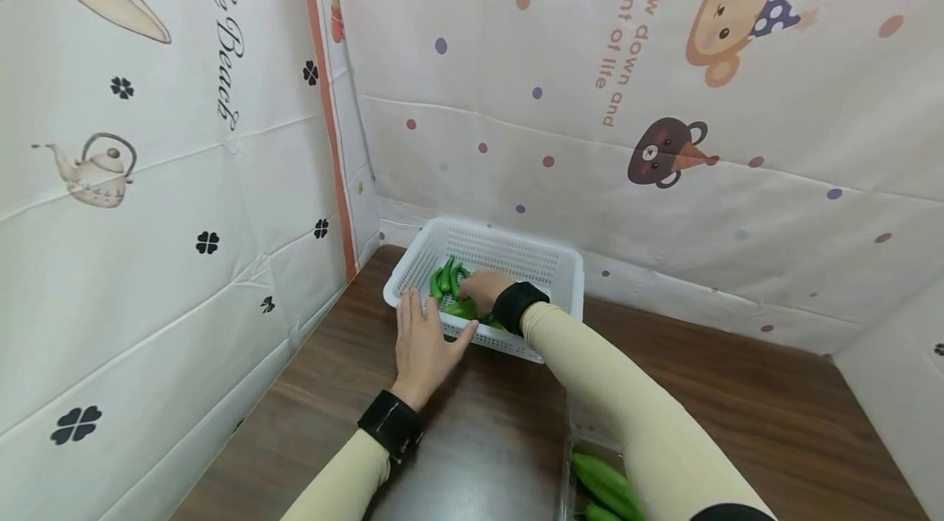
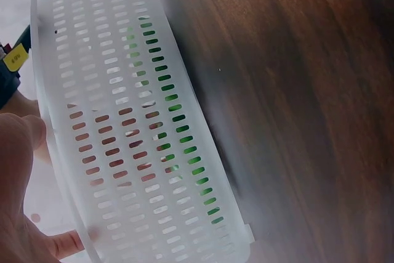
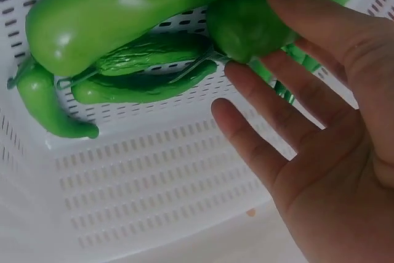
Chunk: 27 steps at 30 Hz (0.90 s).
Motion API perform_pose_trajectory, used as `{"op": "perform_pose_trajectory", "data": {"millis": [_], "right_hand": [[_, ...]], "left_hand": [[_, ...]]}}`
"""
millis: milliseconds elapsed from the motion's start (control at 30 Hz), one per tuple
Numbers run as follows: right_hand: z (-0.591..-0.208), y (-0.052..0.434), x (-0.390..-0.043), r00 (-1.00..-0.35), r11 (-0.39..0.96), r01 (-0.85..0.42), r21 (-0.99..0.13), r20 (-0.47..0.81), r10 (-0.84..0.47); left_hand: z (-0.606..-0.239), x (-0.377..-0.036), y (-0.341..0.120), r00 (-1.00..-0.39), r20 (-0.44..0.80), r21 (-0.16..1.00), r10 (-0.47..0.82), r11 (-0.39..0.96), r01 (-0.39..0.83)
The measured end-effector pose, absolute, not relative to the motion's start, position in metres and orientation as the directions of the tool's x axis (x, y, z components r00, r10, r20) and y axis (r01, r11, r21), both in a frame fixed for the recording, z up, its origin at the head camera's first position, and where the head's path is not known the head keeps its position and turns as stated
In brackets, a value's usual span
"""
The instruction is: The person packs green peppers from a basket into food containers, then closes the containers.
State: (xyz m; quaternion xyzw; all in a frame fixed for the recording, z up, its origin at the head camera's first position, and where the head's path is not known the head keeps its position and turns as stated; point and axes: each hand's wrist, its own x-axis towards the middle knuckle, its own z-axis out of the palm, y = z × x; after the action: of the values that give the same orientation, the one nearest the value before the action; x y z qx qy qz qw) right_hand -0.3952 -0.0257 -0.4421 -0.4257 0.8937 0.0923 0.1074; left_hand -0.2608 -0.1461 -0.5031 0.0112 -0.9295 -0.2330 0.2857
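Right hand (image 1: pixel 490 290) down in the basket (image 1: pixel 509 237), right at a pepper (image 3: pixel 243 26)!
Thumb and fingers sit apart around it, pinching or not, I can't tell; left hand (image 1: pixel 426 347) rests splayed on the basket's near side.

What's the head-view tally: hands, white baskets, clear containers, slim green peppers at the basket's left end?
Hands (left hand, right hand): 2
White basket: 1
Clear container: 1
Slim green peppers, left end: 3
Total: 7
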Motion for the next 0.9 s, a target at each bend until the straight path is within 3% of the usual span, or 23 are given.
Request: {"op": "perform_pose_trajectory", "data": {"millis": [633,900], "right_hand": [[-0.448,-0.032,-0.397,-0.625,0.636,-0.768,0.077,-0.303,-0.719],[-0.454,-0.031,-0.401,-0.638,0.648,-0.757,0.079,-0.299,-0.709]], "left_hand": [[-0.503,-0.259,-0.147,-0.813,0.561,0.426,-0.154,0.896,0.124],[-0.503,-0.258,-0.147,-0.830,0.534,0.434,-0.160,0.895,0.107]]}}
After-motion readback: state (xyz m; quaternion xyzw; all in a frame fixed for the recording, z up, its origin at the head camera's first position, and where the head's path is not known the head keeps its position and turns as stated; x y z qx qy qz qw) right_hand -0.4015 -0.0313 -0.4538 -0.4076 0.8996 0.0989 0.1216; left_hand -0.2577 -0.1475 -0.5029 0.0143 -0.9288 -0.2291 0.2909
